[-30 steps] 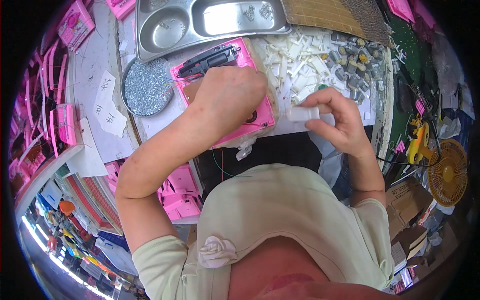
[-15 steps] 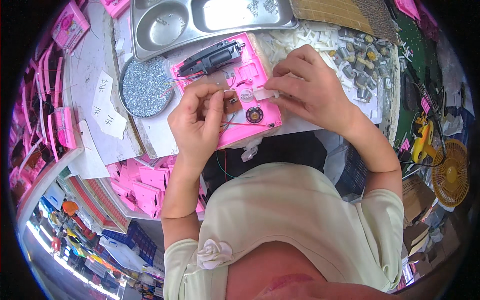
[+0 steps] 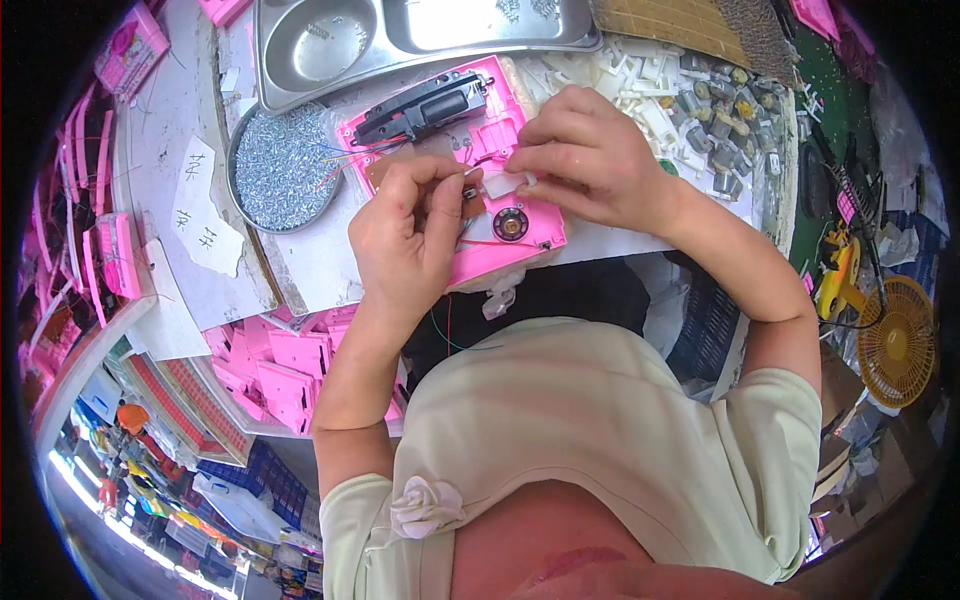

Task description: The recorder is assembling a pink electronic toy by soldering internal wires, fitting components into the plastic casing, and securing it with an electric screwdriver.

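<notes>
A pink plastic housing point(image 3: 490, 262) lies open on the table in front of me, wires running across it. A black mechanism block point(image 3: 425, 112) sits at its far side and a round black speaker-like part point(image 3: 511, 225) near its front edge. Between the fingertips of my right hand point(image 3: 597, 165) is a small translucent white plastic piece point(image 3: 506, 184), over the housing's middle. My left hand point(image 3: 405, 228) is closed in a pinch beside a small brown circuit board point(image 3: 472, 203); its fingers hide whatever is in the pinch.
A round dish of small silver screws point(image 3: 285, 170) stands to the left, and a steel compartment tray point(image 3: 385, 50) at the back. White plastic parts point(image 3: 640, 95) and small motors point(image 3: 720, 130) are heaped on the right. Pink housings point(image 3: 290, 365) pile up at lower left.
My right hand has moved left with the white piece, toward the circuit board. My left hand has shifted slightly right, and the two hands are closer together.
</notes>
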Available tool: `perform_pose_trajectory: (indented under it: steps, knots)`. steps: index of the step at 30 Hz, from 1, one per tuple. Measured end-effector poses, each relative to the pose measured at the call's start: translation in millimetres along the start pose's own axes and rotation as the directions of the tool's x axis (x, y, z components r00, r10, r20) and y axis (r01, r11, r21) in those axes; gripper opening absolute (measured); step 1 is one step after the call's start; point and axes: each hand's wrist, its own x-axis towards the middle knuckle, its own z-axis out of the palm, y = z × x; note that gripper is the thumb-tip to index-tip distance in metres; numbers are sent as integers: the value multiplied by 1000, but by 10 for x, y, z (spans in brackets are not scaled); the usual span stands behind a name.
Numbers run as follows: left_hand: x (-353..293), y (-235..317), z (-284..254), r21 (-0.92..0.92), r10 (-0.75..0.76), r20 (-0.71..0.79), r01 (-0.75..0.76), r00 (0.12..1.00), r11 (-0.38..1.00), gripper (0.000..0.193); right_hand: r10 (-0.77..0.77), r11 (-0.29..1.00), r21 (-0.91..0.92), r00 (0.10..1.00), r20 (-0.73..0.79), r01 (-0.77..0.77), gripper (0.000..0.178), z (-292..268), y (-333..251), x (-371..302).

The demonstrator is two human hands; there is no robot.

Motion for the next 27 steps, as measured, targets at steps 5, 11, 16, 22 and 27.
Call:
perform_pose_trajectory:
  steps: [5, 11, 16, 22, 27]
  knots:
    - [10, -26, -3, 56, 16, 14, -17, 1000, 998, 5, 131, 981, -159, 981, 145, -108, 26, -80, -196, 149]
    - [16, -80, -2, 83, 68, 27, -70, 997, 994, 5, 184, 955, -237, 983, -7, -180, 25, 85, -309, -95]
    - [-10, -51, -59, 156, 55, 70, -65, 996, 986, 7, 237, 947, -175, 953, -187, -270, 26, -233, -330, -235]
    - [-19, 31, -123, 202, 48, 167, -82, 985, 976, 11, 518, 506, -688, 821, -240, -521, 19, -988, -221, -820]
    - [61, 188, -39, 186, 66, 99, -83, 993, 979, 13, 600, 405, -756, 774, -205, -514, 21, -925, -191, -822]
